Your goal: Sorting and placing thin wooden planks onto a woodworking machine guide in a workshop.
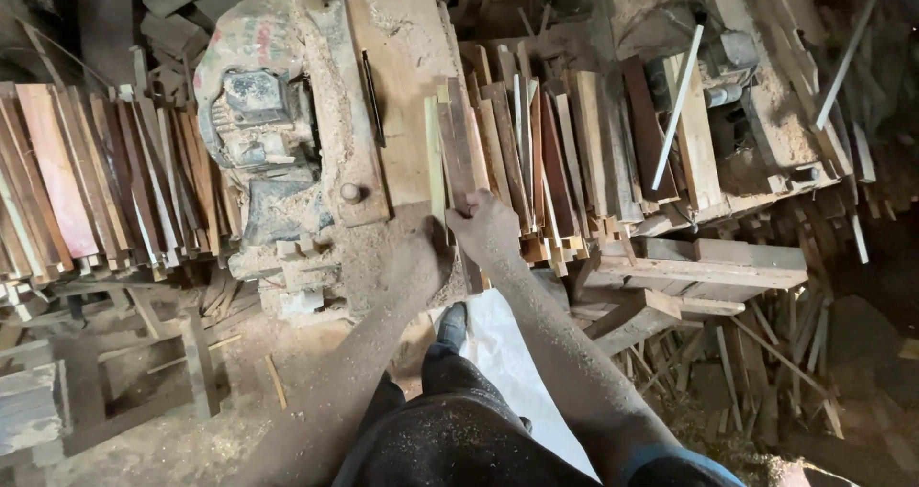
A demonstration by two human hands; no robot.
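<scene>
My right hand (486, 228) grips the near end of a narrow wooden strip (458, 142) that lies lengthwise on the sawdust-covered machine table (407, 56). A thin pale strip (436, 157) lies just left of it. My left hand (418, 243) rests on the table's near edge beside those strips, dusted with sawdust; its fingers are hard to make out. Both forearms reach up from the bottom of the view.
A dusty motor (257, 113) sits left of the table. Stacks of cut wooden strips lie on the left (96, 181) and on the right (565, 161). Offcuts litter the floor at right (756, 353). A white sheet (503, 353) lies by my foot.
</scene>
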